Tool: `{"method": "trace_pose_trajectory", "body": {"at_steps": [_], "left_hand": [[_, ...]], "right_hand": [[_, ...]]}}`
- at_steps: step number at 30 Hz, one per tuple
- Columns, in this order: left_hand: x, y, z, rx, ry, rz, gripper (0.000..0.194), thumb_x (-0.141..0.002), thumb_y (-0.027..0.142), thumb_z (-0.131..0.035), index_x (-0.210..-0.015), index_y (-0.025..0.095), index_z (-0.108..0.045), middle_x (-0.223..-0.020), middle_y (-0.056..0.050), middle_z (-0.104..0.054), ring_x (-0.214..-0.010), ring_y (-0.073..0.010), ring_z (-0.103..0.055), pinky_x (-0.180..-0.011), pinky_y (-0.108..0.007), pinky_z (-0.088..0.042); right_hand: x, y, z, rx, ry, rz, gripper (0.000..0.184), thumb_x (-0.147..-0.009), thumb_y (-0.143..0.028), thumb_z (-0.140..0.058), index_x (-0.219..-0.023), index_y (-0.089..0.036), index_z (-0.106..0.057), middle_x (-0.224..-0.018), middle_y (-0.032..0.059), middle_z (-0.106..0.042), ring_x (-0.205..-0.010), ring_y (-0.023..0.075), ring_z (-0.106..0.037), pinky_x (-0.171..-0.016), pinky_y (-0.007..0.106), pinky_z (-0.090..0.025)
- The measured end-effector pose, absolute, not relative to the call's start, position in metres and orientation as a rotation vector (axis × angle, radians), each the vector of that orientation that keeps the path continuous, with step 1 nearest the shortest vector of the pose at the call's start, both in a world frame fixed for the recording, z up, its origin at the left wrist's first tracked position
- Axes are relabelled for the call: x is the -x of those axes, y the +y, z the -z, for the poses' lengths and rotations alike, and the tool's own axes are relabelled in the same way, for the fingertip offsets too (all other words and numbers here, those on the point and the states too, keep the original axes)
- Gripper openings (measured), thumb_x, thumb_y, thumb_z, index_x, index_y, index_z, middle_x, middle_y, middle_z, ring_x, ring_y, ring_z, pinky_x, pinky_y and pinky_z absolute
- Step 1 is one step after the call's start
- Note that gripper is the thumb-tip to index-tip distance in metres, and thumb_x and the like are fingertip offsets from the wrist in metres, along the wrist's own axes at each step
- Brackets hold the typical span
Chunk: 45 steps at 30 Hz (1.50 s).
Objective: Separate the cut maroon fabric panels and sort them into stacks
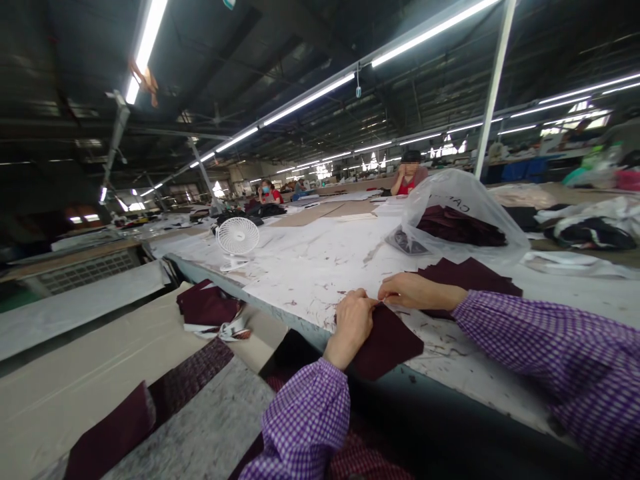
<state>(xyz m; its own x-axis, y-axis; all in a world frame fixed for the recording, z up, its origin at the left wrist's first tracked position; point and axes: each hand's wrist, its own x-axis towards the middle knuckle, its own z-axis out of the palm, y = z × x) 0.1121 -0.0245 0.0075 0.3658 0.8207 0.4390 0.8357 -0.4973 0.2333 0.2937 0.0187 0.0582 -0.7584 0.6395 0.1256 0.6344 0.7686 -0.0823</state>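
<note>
A dark maroon fabric piece [389, 341] lies at the table's near edge, its lower part hanging over. My left hand [354, 321] is closed on its upper left side, fingers curled over the cloth. My right hand [417, 291] pinches the top corner, its fingertips almost meeting the left ones. A tiny pale spot shows between the fingertips, too small to name. Just behind my right wrist lies a fanned stack of maroon pieces [473, 275], partly covered by that forearm.
A clear plastic bag [507, 230] holding more maroon cloth stands behind the stack. A small white fan [237, 237] is at the table's left edge. More maroon pieces [207, 303] lie on the lower surface at left. Two people in red sit farther back.
</note>
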Motion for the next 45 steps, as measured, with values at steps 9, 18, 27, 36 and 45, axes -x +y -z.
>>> {"method": "trace_pose_trajectory", "body": {"at_steps": [9,18,27,36,45], "left_hand": [[-0.113,-0.03,-0.012,2.548,-1.527,0.703,0.031,-0.09,0.017,-0.043,-0.1,0.028,-0.07,-0.087,-0.005,-0.059,-0.086,-0.0194,-0.053,-0.074,-0.029,-0.043],[-0.114,-0.033,-0.014,2.554,-1.433,0.572,0.029,-0.089,0.015,-0.042,-0.091,0.022,-0.07,-0.09,-0.005,-0.059,-0.086,-0.0192,-0.05,-0.075,-0.03,-0.043],[-0.115,-0.032,-0.015,2.55,-1.452,0.633,0.03,-0.088,0.013,-0.043,-0.096,0.022,-0.07,-0.089,-0.006,-0.061,-0.086,-0.0203,-0.054,-0.076,-0.031,-0.044],[-0.054,-0.036,-0.013,2.632,-1.534,0.808,0.025,-0.086,0.015,-0.049,-0.086,0.025,-0.072,-0.089,-0.001,-0.064,-0.089,-0.0169,-0.057,-0.078,-0.026,-0.044],[-0.051,-0.048,-0.009,2.535,-1.279,0.677,0.026,-0.092,0.016,-0.041,-0.089,0.021,-0.066,-0.086,-0.003,-0.06,-0.085,-0.0172,-0.052,-0.076,-0.028,-0.042]], "right_hand": [[-0.287,0.011,-0.052,0.931,-2.906,0.32,0.021,-0.087,-0.016,-0.042,-0.084,-0.016,-0.063,-0.084,0.0063,-0.063,-0.073,0.0153,-0.057,-0.063,0.025,-0.038],[-0.297,0.004,-0.049,0.945,-2.909,0.413,0.028,-0.083,-0.004,-0.042,-0.092,-0.016,-0.065,-0.089,0.0077,-0.063,-0.085,0.018,-0.06,-0.068,0.026,-0.042],[-0.285,-0.008,-0.043,0.964,-2.772,0.101,0.028,-0.088,-0.011,-0.035,-0.097,-0.012,-0.062,-0.091,0.0103,-0.064,-0.083,0.0187,-0.061,-0.075,0.028,-0.044],[-0.29,-0.011,-0.047,0.842,-2.835,-0.001,0.034,-0.088,-0.01,-0.033,-0.1,-0.014,-0.065,-0.096,0.0095,-0.063,-0.086,0.0169,-0.06,-0.078,0.026,-0.045],[-0.283,-0.011,-0.055,0.859,-2.989,0.127,0.045,-0.08,-0.004,-0.038,-0.115,-0.021,-0.062,-0.094,0.0083,-0.061,-0.079,0.0148,-0.06,-0.072,0.024,-0.044]]}}
